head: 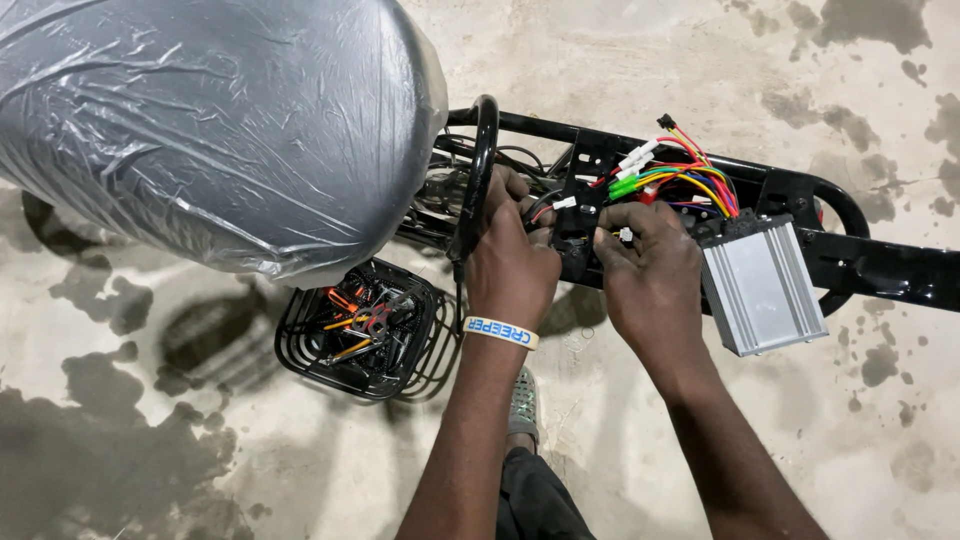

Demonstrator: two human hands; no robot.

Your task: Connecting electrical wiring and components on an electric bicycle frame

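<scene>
Stained concrete floor (700, 440); both hands' fingers (610, 245) pinched on white-plugged, many-coloured wires (690, 180) over black frame (880, 265).

A pale, rough concrete floor (650, 440) fills the scene, blotched with dark damp stains (90, 460) at the near left and smaller dark patches (860, 20) at the far right. The light is even and soft, casting faint shadows. No walls or windows show.
</scene>
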